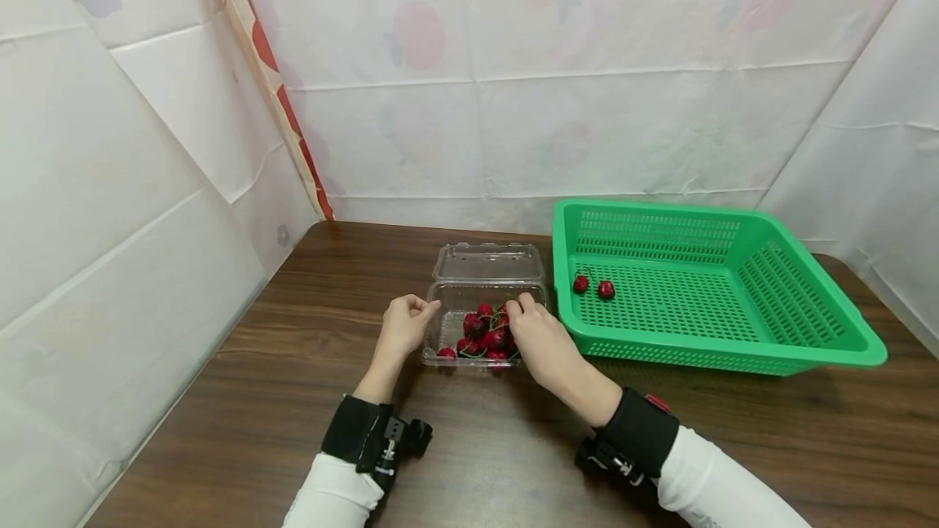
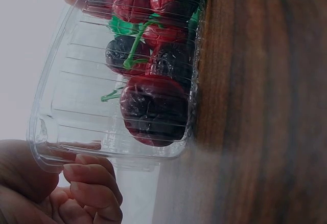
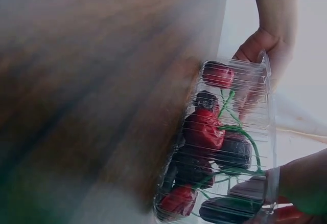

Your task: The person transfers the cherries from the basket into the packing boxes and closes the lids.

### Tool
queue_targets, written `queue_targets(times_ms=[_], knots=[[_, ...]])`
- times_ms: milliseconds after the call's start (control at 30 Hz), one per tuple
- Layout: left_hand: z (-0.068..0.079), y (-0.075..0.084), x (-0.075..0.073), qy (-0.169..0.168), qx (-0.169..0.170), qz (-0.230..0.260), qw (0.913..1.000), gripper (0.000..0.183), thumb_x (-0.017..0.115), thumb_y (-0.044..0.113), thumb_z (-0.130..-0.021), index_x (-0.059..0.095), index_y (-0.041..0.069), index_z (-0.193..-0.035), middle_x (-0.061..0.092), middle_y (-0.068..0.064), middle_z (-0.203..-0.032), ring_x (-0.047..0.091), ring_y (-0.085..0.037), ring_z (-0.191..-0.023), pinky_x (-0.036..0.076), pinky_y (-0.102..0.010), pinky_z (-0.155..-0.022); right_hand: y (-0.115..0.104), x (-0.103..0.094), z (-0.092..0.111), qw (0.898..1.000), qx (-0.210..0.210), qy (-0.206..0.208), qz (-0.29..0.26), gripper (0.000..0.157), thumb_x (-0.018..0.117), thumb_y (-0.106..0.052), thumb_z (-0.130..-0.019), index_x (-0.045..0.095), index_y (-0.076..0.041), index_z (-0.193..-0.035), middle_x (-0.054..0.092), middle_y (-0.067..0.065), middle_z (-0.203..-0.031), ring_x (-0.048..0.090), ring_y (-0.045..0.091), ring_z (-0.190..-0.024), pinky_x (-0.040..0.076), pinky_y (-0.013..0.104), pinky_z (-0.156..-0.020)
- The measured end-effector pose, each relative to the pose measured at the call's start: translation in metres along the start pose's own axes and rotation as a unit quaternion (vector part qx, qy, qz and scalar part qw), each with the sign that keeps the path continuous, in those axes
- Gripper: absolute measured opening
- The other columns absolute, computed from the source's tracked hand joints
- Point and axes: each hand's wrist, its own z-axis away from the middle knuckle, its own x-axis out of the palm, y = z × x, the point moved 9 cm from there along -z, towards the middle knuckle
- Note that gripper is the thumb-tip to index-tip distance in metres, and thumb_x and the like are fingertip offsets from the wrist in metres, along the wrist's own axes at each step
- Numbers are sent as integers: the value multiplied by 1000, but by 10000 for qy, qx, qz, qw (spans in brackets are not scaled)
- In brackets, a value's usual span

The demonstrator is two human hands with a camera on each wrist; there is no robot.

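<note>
A clear plastic clamshell box (image 1: 449, 324) stands on the table with its lid (image 1: 487, 263) folded back. Red cherries (image 1: 493, 339) with green stems lie inside, mostly toward the right; one sits in the near left corner. My left hand (image 1: 405, 326) pinches the box's left rim between thumb and curled fingers (image 2: 92, 183). At the right side, my right hand (image 1: 541, 342) reaches over the rim, its bent fingers down among the cherries. Through the ribbed wall in the right wrist view, those fingers (image 3: 250, 187) show beside a dark cherry (image 3: 230, 209); whether they grip it is unclear.
Right of the box stands a green perforated basket (image 1: 704, 353), close to my right hand. Two cherries (image 1: 594, 286) lie at its left end. The brown wooden table (image 1: 477, 446) is bordered by white printed sheeting (image 1: 513, 145) at the back and sides.
</note>
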Motion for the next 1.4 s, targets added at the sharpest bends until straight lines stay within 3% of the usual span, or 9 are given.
queue_targets(times_ms=[300, 533, 800, 1100, 1233, 1400], knots=[[0, 0, 0, 7, -9, 3, 10000, 23, 55, 20, -88, 55, -2, -78, 35, 4, -44, 31, -6, -38, 26, -21, -40, 3, 3, -5, 9998, 94, -102, 117, 12, 62, 9, -76, 55, 6, -85, 47, 14, -75, 53, 23, -60, 47, 26, -52], [1, 1, -2, 66, 33, -67, 10000, 24, 55, 20, -88, 54, -2, -78, 36, 4, -45, 32, -6, -39, 27, -21, -41, 7, 9, -8, 9994, 208, -273, 48, 12, 61, 8, -76, 55, 6, -87, 49, 15, -74, 55, 25, -65, 48, 28, -56], [1, 2, -3, 100, 64, -94, 9999, 24, 56, 19, -87, 55, -2, -77, 35, 4, -45, 31, -7, -40, 27, -21, -41, 7, 7, -8, 9998, 156, -76, -84, 14, 60, 3, -77, 56, 7, -90, 53, 16, -75, 56, 26, -66, 48, 31, -57], [1, 3, -3, 77, 60, -71, 9999, 23, 55, 19, -88, 54, -2, -77, 36, 4, -45, 32, -7, -40, 28, -22, -41, 0, -4, -6, 10000, -53, 2, -83, 15, 61, -2, -78, 57, 5, -90, 53, 15, -79, 55, 26, -67, 48, 29, -58], [1, 2, -2, 52, 48, -45, 10000, 23, 55, 19, -88, 54, -2, -78, 35, 4, -44, 32, -7, -39, 27, -22, -41, -2, -13, -7, 9997, -127, 19, -228, 20, 63, -5, -78, 59, 5, -95, 54, 14, -83, 55, 24, -71, 48, 27, -60], [0, 1, -2, 38, 40, -50, 10000, 23, 55, 19, -88, 54, -2, -78, 34, 4, -44, 31, -7, -39, 27, -22, -41, -3, -27, -7, 9982, -239, 164, -532, 18, 66, -8, -77, 61, 0, -92, 54, 9, -79, 55, 19, -70, 47, 26, -57]])
